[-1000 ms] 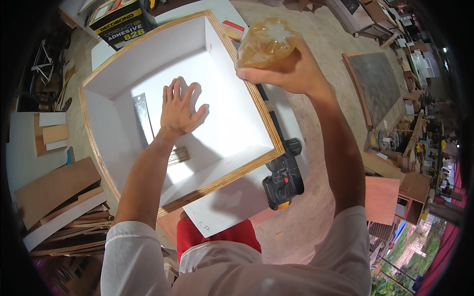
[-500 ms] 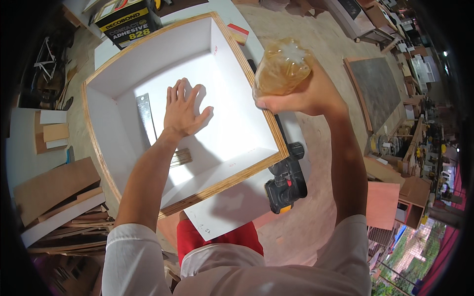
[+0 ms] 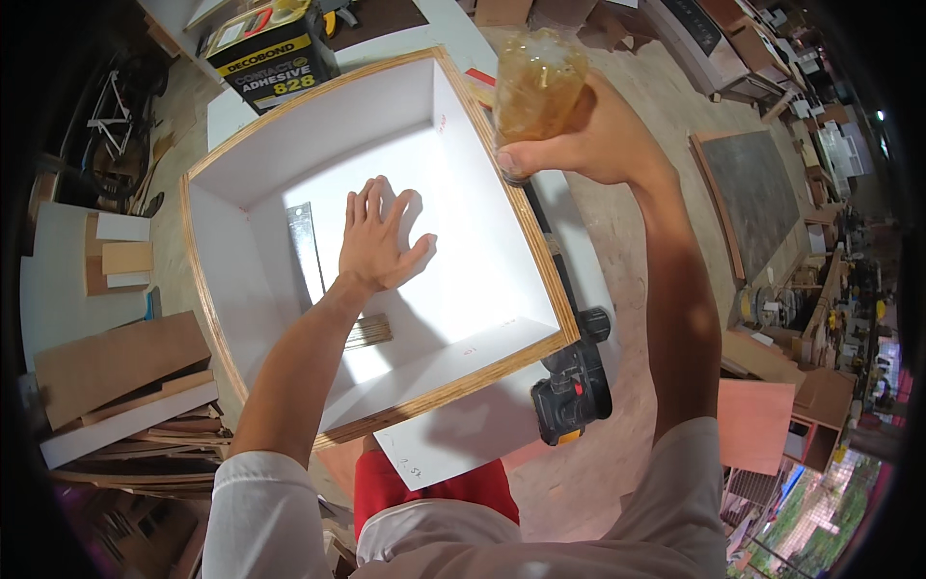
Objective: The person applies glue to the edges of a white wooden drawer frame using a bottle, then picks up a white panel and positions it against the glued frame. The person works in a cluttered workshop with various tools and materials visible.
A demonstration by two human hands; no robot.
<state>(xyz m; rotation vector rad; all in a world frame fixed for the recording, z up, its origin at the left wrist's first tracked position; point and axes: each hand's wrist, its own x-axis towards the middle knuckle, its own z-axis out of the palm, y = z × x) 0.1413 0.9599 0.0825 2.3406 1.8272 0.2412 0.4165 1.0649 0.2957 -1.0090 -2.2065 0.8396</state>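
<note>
A box (image 3: 453, 400) with white inner faces and bare plywood edges stands open-side up in front of me. Inside it, my left hand (image 3: 378, 239) has its fingers spread over the white bottom; whether it presses there I cannot tell. A steel ruler (image 3: 305, 246) and a small pile of thin wooden strips (image 3: 369, 331) lie beside that hand. My right hand (image 3: 608, 145) is wrapped round a clear plastic bottle (image 3: 540, 87) of amber liquid. The bottle is tipped neck down at the box's right plywood edge; its mouth is mostly hidden by my thumb.
A black cordless power tool (image 3: 574, 391) rests on the white board just right of the box. Beyond the far left corner stands a black and yellow can (image 3: 275, 72). Wood offcuts (image 3: 125, 372) are piled at the left, and a dark framed panel (image 3: 752, 188) lies at the right.
The bottle in my right hand has moved away from me along the box's right edge. My left hand keeps its place in the box. The whole view has shifted slightly.
</note>
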